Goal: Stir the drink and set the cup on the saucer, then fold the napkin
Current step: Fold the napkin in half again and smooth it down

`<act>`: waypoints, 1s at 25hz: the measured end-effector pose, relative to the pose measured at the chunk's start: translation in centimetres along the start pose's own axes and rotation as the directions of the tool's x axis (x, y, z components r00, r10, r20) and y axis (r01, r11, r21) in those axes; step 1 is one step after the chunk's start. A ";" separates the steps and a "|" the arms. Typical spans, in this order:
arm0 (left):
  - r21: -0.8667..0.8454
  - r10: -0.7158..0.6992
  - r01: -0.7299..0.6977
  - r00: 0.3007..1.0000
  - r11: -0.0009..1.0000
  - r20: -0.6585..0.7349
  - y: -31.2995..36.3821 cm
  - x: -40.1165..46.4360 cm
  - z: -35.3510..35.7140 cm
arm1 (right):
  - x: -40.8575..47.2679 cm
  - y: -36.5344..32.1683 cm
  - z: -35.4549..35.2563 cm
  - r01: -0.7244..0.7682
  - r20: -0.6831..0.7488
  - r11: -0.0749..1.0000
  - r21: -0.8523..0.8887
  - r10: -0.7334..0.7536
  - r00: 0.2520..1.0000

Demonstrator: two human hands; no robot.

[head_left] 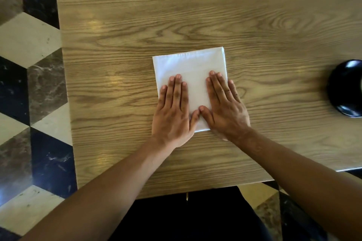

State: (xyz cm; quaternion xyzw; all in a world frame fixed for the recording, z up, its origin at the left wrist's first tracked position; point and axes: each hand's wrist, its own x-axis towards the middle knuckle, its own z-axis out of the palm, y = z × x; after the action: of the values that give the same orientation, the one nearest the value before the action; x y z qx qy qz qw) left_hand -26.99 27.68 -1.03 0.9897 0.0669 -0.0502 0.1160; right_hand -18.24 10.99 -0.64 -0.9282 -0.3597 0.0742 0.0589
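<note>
**A:** Where is the napkin?

**B:** Mid-table, a white folded square lying flat on the wooden table, its near edge under both palms.

**A:** And the hands?

**B:** The left hand and right hand lie flat side by side, fingers straight and close together, thumbs touching. They grip nothing; the pressing likely sets a crease and keeps the paper from sliding.

**A:** The cup?

**B:** Not identifiable. A glossy black rounded piece sits well apart at the right edge, cut off by the frame, clear of the folding.
</note>
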 end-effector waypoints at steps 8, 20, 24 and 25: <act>-0.016 0.027 -0.030 0.991 0.999 -0.128 -0.1 -0.7 -1.8 | 1.5 -2.5 -2.6 -0.018 -0.015 1.000 0.024 0.018 1.000; 0.045 -0.079 0.082 0.996 0.996 -0.047 -2.5 -0.5 -0.6 | 1.9 -3.9 0.8 -0.039 0.030 0.999 0.034 0.038 0.999; 0.050 -0.084 0.086 0.996 0.995 -0.033 -2.2 -0.6 -0.7 | 1.7 -4.1 0.6 -0.043 0.025 0.998 0.044 0.042 0.999; 0.045 -0.085 0.087 0.996 0.995 -0.033 -2.2 -0.7 -0.8 | 1.7 -4.1 0.4 -0.043 0.034 0.997 0.058 0.041 0.999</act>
State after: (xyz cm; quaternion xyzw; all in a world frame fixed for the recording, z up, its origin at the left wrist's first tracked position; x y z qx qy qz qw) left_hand -27.91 29.96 -0.64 0.9890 0.1101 -0.0415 0.0898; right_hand -19.82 15.15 -0.56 -0.9320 -0.3389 0.1012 0.0787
